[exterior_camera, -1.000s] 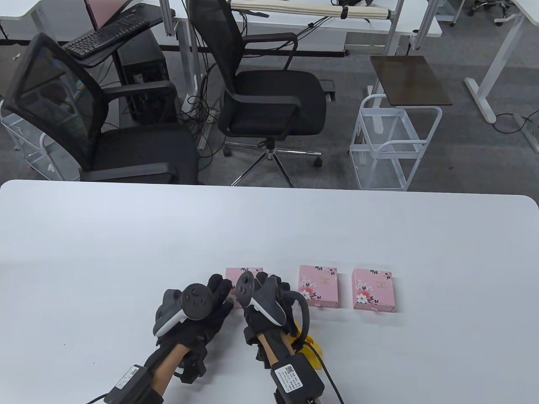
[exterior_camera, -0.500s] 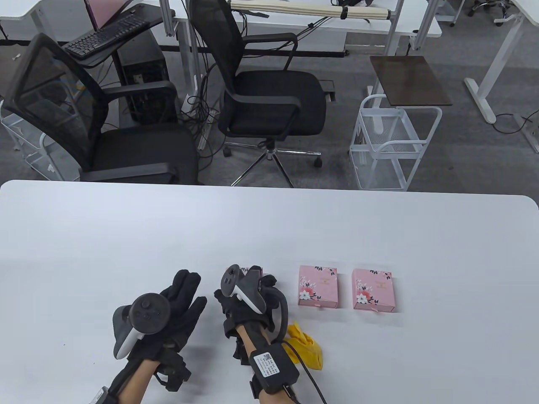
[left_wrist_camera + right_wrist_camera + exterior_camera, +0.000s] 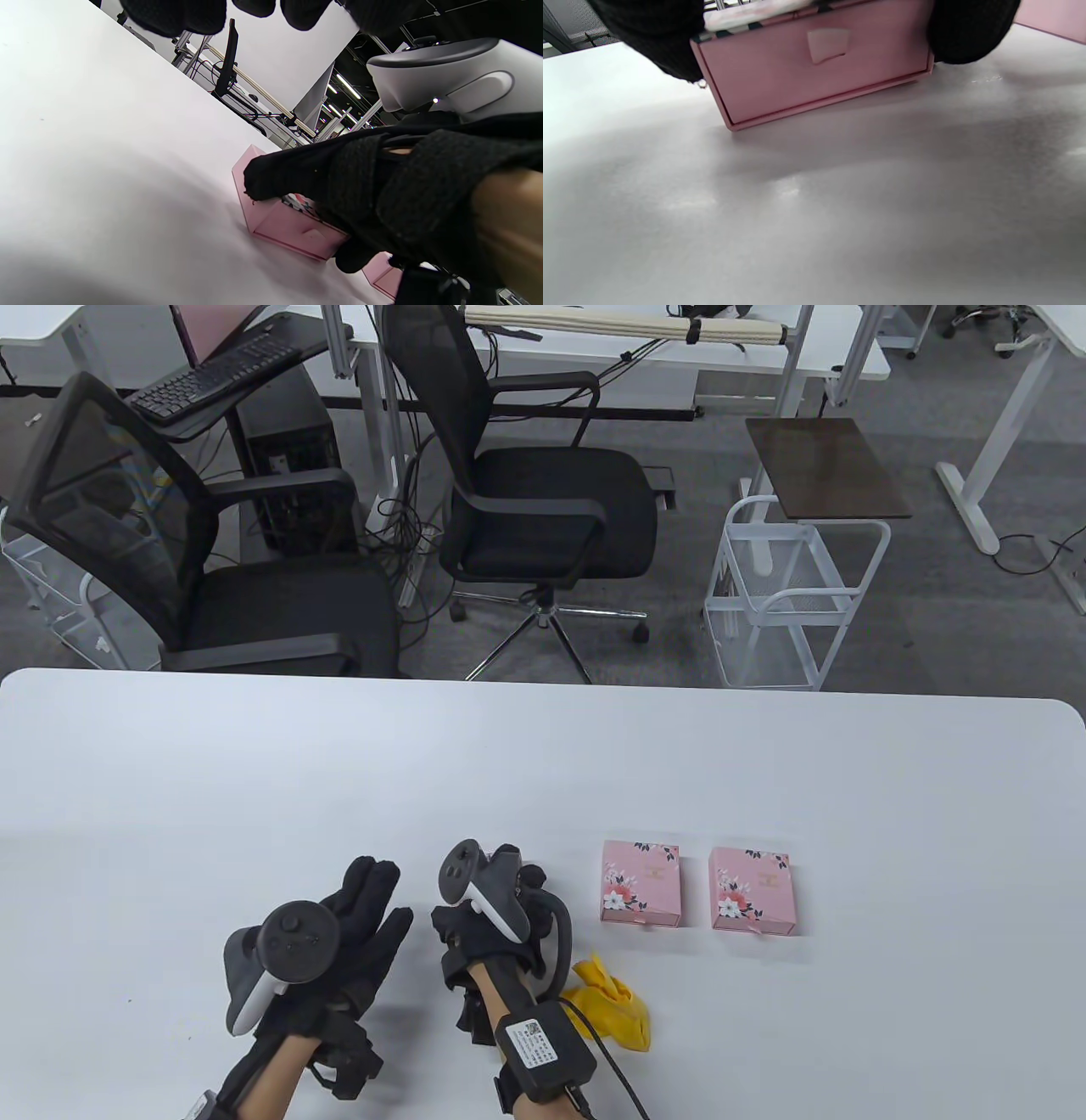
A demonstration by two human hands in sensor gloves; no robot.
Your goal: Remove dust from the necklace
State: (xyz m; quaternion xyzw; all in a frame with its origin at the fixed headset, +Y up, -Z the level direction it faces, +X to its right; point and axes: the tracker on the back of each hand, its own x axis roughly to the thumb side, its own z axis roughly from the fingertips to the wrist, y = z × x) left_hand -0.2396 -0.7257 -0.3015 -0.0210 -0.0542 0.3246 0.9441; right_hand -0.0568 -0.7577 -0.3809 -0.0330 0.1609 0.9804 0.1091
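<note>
My right hand point(image 3: 496, 895) grips a pink floral jewellery box, thumb on one side and fingers point(image 3: 967, 29) on the other. The hand hides the box in the table view. It shows in the right wrist view point(image 3: 814, 72) with its drawer front facing the camera, and in the left wrist view point(image 3: 288, 228), low at the table. A small metal bit point(image 3: 702, 84) hangs at its left corner. No necklace is plainly visible. My left hand point(image 3: 369, 908) is empty with its fingers stretched out, just left of the right hand.
Two more pink floral boxes point(image 3: 640, 882) point(image 3: 751, 891) lie to the right on the white table point(image 3: 543, 763). A crumpled yellow cloth point(image 3: 615, 1010) lies by my right wrist. Office chairs and a white wire cart stand beyond the far edge.
My left hand has let go of the box and drawn back to the left, fingers spread. My right hand has shifted left with the box, uncovering the yellow cloth.
</note>
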